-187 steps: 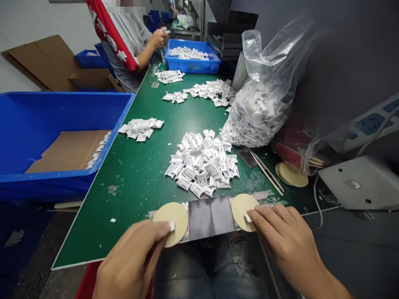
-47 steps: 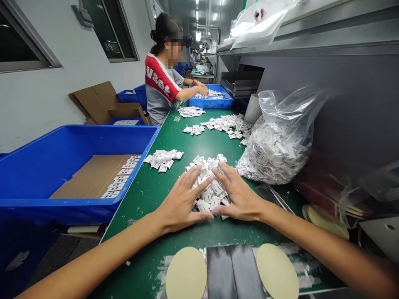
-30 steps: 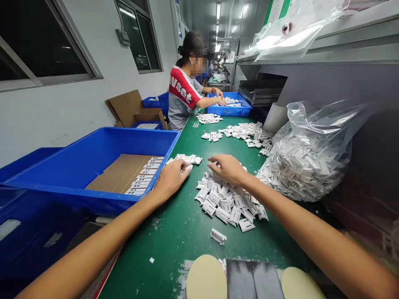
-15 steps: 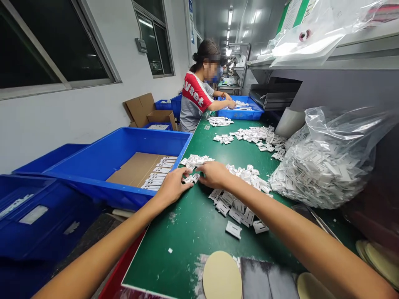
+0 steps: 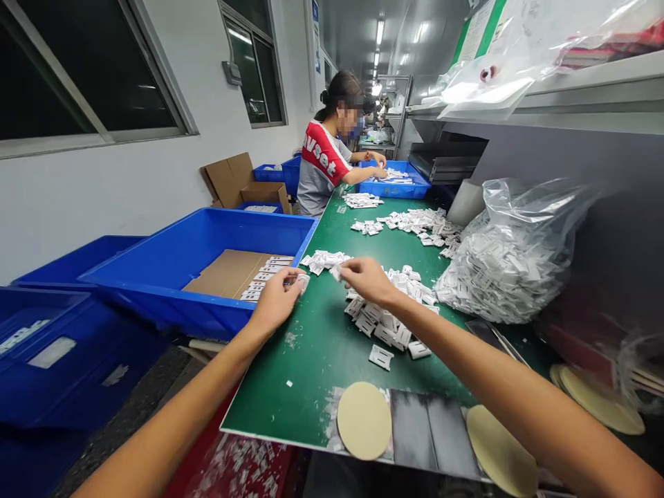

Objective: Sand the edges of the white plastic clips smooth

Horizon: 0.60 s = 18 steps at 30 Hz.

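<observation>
My left hand (image 5: 277, 297) is closed, holding a small white plastic part (image 5: 303, 281) between thumb and fingers above the table's left edge. My right hand (image 5: 367, 278) is pinched at the near end of a small heap of white plastic parts (image 5: 322, 261). A white part (image 5: 336, 271) shows at its fingertips, partly hidden by them. Beneath and beyond my right forearm spreads a larger heap of the same slotted parts (image 5: 386, 325). One single part (image 5: 381, 357) lies apart on the green tabletop (image 5: 311, 353).
Left of the table, a blue bin (image 5: 202, 297) holds cardboard and rows of white parts (image 5: 264, 277). A clear bag of parts (image 5: 503, 270) stands right. Tan discs (image 5: 364, 420) and a dark sheet (image 5: 425, 429) lie at the near edge. A co-worker (image 5: 324, 155) works at another blue tray (image 5: 397, 188).
My hands, close together before, are now farther apart. The left has drawn back left with a white part; the right has moved slightly up by the small heap. The camera view has shifted.
</observation>
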Tool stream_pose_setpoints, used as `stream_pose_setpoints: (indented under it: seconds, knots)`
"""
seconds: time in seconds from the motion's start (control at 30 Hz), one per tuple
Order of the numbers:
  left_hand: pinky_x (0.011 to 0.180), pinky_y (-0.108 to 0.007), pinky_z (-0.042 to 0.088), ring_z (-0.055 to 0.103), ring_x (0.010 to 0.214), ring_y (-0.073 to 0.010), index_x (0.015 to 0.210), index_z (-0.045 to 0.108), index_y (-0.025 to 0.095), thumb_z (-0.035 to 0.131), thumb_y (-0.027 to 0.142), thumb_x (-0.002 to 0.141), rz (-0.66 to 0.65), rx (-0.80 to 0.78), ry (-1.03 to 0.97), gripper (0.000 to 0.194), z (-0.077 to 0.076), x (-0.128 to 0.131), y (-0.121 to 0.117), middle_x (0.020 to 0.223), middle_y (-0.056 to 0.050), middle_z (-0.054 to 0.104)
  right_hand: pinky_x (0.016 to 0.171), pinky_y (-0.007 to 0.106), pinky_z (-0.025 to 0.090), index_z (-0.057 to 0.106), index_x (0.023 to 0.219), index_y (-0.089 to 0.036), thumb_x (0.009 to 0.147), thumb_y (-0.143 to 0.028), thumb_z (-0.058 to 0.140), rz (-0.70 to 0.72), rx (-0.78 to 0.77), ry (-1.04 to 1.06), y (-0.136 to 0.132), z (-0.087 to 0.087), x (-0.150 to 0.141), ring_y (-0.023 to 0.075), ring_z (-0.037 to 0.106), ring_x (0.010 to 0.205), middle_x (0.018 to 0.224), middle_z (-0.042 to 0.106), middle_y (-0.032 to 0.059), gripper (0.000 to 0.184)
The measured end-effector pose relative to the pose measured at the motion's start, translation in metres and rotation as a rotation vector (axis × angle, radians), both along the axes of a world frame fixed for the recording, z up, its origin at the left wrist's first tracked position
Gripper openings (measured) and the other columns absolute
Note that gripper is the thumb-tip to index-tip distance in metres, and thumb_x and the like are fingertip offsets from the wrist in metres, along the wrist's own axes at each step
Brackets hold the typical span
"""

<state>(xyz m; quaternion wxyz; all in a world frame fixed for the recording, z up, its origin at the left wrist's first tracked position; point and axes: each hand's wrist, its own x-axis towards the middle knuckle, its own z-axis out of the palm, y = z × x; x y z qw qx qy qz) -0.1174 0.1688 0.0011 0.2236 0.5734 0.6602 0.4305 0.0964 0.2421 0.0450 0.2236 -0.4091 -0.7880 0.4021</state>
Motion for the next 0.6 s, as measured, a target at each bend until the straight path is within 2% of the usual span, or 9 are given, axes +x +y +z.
stream_pose_setpoints:
  seconds: [0.07,0.13,0.17,0.27,0.3,0.37,0.43,0.5,0.6]
  knots:
    - [0.068,-0.03,0.055,0.068,0.08,-0.0182,0.116,0.059,0.017,0.051,0.047,0.096,0.016,0.014,-0.075,0.037,0.006,0.009,-0.031,0.098,-0.005,0.068,0.07,0.03,0.057,0.064,0.112,-0.013,0.1,-0.037,0.05,-0.07,-0.126,0.148,-0.02,0.013,0.025,0.014,0.067,0.077,0.101,0.07,0.0077,0.031]
    - [0.072,-0.029,0.054,0.067,0.085,-0.0179,0.114,0.061,0.02,0.052,0.048,0.095,0.027,0.029,-0.091,0.034,0.01,0.025,-0.071,0.1,-0.004,0.068,0.068,0.026,0.057,0.064,0.114,-0.013,0.099,-0.035,0.046,-0.115,-0.238,0.269,-0.05,0.023,0.057,0.0114,0.065,0.073,0.1,0.07,0.01,0.032]
    - [0.077,-0.029,0.053,0.066,0.09,-0.0177,0.111,0.063,0.023,0.057,0.046,0.094,0.036,0.04,-0.07,0.029,0.01,0.035,-0.091,0.103,-0.003,0.068,0.068,0.026,0.057,0.064,0.114,-0.014,0.097,-0.037,0.051,-0.135,-0.289,0.306,-0.068,0.026,0.074,0.0114,0.065,0.072,0.099,0.07,0.0099,0.032]
    - [0.085,-0.028,0.049,0.063,0.098,-0.0168,0.108,0.067,0.028,0.058,0.031,0.096,-0.087,0.144,0.173,0.015,0.003,0.067,-0.14,0.105,-0.001,0.068,0.062,0.028,0.055,0.066,0.112,-0.017,0.088,-0.043,0.066,-0.212,-0.472,0.383,-0.122,0.022,0.125,0.0146,0.065,0.069,0.09,0.069,0.0069,0.036]
    - [0.086,-0.029,0.048,0.062,0.097,-0.0169,0.109,0.067,0.028,0.057,0.025,0.097,-0.155,0.183,0.267,0.017,-0.002,0.077,-0.15,0.104,-0.001,0.068,0.064,0.03,0.055,0.068,0.111,-0.019,0.087,-0.044,0.068,-0.229,-0.461,0.353,-0.138,0.016,0.142,0.0163,0.066,0.071,0.091,0.069,0.0066,0.035]
    - [0.084,-0.03,0.048,0.06,0.095,-0.0177,0.112,0.066,0.025,0.055,0.017,0.096,-0.277,0.23,0.43,0.021,-0.011,0.091,-0.161,0.103,-0.003,0.066,0.074,0.034,0.054,0.071,0.109,-0.023,0.09,-0.042,0.067,-0.263,-0.265,0.187,-0.165,0.001,0.174,0.0203,0.066,0.084,0.099,0.07,0.0067,0.028]
    - [0.083,-0.031,0.047,0.059,0.095,-0.0188,0.113,0.065,0.022,0.055,0.012,0.095,-0.346,0.249,0.535,0.023,-0.019,0.1,-0.164,0.104,-0.006,0.065,0.083,0.037,0.05,0.071,0.109,-0.025,0.096,-0.035,0.06,-0.265,0.118,-0.072,-0.185,-0.016,0.202,0.023,0.064,0.095,0.105,0.07,0.0064,0.02]
    - [0.085,-0.031,0.047,0.058,0.098,-0.0193,0.115,0.064,0.02,0.055,0.009,0.095,-0.378,0.256,0.564,0.024,-0.022,0.103,-0.163,0.107,-0.007,0.064,0.085,0.039,0.047,0.069,0.111,-0.024,0.098,-0.025,0.055,-0.235,0.438,-0.289,-0.197,-0.031,0.223,0.0238,0.06,0.096,0.105,0.07,0.0064,0.019]
    - [0.083,-0.03,0.046,0.058,0.096,-0.0185,0.116,0.062,0.02,0.055,0.011,0.096,-0.369,0.227,0.57,0.023,-0.019,0.106,-0.159,0.104,-0.006,0.065,0.081,0.038,0.045,0.067,0.108,-0.017,0.096,-0.013,0.055,-0.172,0.681,-0.476,-0.206,-0.042,0.233,0.0234,0.056,0.09,0.102,0.07,0.0082,0.017]
